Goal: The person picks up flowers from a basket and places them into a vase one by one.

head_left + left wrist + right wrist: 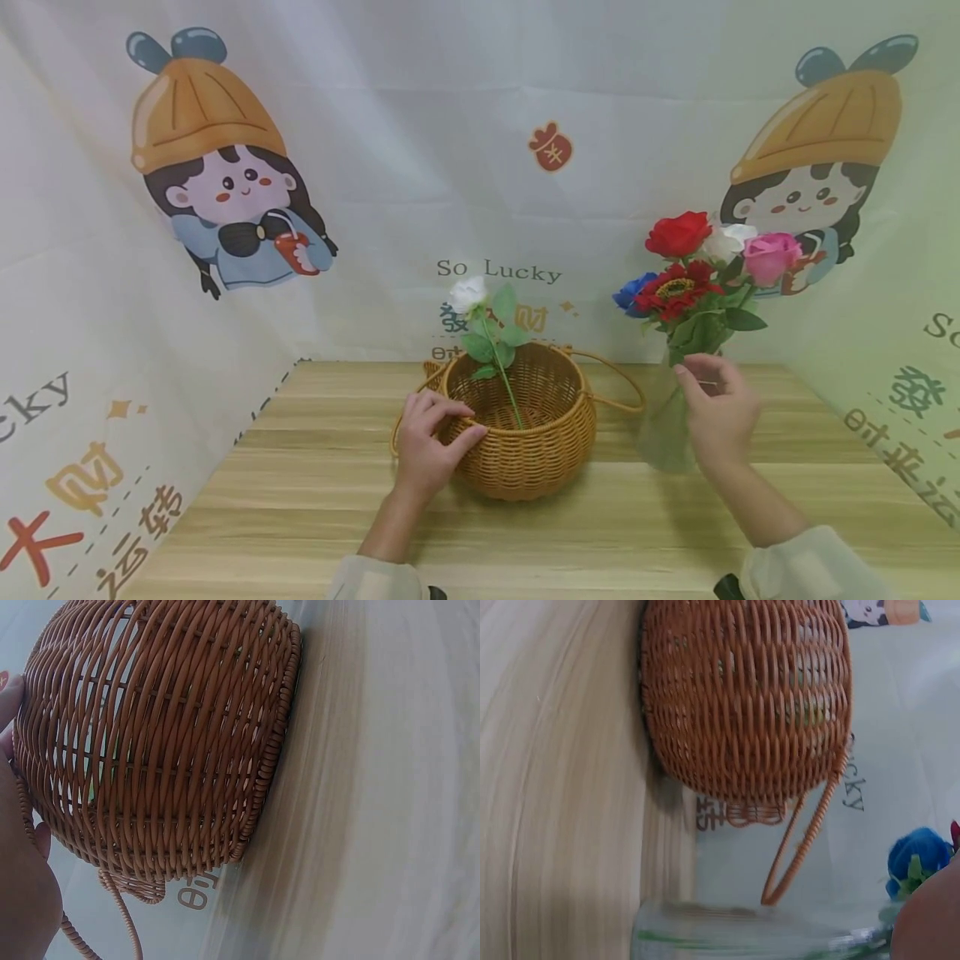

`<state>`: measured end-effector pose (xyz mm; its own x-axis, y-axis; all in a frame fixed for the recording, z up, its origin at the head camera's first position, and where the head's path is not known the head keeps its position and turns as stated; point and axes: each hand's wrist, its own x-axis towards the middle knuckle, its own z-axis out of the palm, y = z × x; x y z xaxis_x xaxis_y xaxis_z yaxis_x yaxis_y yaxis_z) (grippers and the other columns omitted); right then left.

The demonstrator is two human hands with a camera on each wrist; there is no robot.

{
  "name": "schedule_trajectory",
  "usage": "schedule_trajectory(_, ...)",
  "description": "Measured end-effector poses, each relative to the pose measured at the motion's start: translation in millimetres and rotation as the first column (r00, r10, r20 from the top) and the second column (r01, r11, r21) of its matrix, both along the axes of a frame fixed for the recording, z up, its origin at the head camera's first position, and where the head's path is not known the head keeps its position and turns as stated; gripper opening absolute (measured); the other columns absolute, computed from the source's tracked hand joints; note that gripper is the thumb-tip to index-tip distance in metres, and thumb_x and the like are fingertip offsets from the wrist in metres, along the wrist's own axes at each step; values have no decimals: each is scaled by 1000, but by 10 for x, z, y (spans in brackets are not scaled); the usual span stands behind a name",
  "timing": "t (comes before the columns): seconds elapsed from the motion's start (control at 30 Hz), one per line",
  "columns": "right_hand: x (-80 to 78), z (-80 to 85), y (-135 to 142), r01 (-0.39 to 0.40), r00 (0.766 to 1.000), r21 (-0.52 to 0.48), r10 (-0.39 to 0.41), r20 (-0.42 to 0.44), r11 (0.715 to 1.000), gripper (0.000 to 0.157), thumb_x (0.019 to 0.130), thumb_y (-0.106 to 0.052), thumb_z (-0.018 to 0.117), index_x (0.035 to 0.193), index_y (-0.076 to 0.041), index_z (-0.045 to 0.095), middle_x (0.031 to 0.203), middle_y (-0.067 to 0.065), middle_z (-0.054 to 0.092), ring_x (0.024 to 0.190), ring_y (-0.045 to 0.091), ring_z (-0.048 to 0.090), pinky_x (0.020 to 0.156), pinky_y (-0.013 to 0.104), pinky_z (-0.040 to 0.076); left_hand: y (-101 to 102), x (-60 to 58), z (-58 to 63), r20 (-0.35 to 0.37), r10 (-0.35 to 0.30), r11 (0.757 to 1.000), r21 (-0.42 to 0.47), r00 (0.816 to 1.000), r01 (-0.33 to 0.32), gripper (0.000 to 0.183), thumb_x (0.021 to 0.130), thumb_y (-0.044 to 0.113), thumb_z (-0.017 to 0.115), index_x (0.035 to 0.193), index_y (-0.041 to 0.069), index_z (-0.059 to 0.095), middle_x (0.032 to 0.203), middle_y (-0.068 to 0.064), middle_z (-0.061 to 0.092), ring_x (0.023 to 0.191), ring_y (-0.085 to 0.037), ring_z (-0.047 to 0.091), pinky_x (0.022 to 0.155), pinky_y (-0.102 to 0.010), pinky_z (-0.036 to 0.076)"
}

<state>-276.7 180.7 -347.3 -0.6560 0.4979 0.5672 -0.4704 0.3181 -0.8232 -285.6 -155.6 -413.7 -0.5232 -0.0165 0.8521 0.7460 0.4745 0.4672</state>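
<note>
A round brown wicker basket (525, 458) stands on the table. My left hand (431, 437) grips its near left rim, fingers over the edge and thumb outside. A white rose (468, 294) with green leaves leans in the basket, its thin stem reaching down inside. To the right stands a clear glass vase (663, 433) holding several flowers, among them a red rose (678, 234), a pink rose (772, 257) and a blue flower (919, 855). My right hand (720, 408) holds the vase near its neck with bent fingers; part of this grip is hidden.
Wicker loop handles (618, 379) hang out at the basket's sides, the right one reaching toward the vase. The wood-patterned table (322, 508) ends at a printed cloth backdrop (390, 167), which also runs along both sides.
</note>
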Motion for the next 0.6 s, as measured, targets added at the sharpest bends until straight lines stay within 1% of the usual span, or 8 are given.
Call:
schedule_trajectory(0.17, -4, -28, -120, -46, 998, 28, 47, -31, 999, 17, 90, 4, 75, 105, 12, 70, 80, -34, 61, 74, -13, 60, 71, 6, 48, -5, -13, -16, -15, -9, 1000, -1, 1000, 9, 19, 74, 16, 92, 86, 13, 77, 87, -1, 66, 86, -19, 49, 79, -28, 36)
schedule_trajectory(0.3, 3, -33, -224, -71, 997, 51, 73, -35, 996, 17, 90, 5, 74, 105, 12, 70, 83, -34, 62, 75, -13, 60, 72, 6, 48, 0, -12, -12, -18, -15, 1000, -1, 1000, 15, 19, 75, 16, 91, 86, 10, 77, 87, -2, 65, 86, -20, 49, 79, -28, 35)
schedule_trajectory(0.43, 8, -35, -333, -99, 994, 58, 101, -34, 993, 17, 89, 6, 75, 104, 13, 70, 84, -31, 63, 75, -12, 60, 72, 7, 49, 0, -10, -10, -22, -16, 1000, -1, 1000, 16, 20, 76, 19, 91, 86, 9, 77, 86, -2, 65, 84, -20, 48, 77, -27, 35)
schedule_trajectory(0.5, 0, -34, -379, -108, 993, 61, 111, -34, 992, 17, 89, 6, 75, 103, 12, 70, 84, -26, 66, 76, -11, 61, 72, 7, 50, -4, -11, -13, -22, -16, 1000, 0, 1000, 16, 20, 78, 22, 91, 86, 10, 77, 86, -2, 65, 83, -20, 46, 76, -26, 34)
schedule_trajectory(0.6, -13, -31, -447, -127, 991, 71, 129, -26, 989, 17, 89, 5, 75, 104, 11, 70, 88, -7, 75, 77, -10, 62, 73, 8, 50, -13, -13, -17, -24, -18, 1000, 3, 1000, 18, 22, 80, 28, 90, 86, 11, 77, 86, -2, 65, 83, -20, 47, 76, -26, 33)
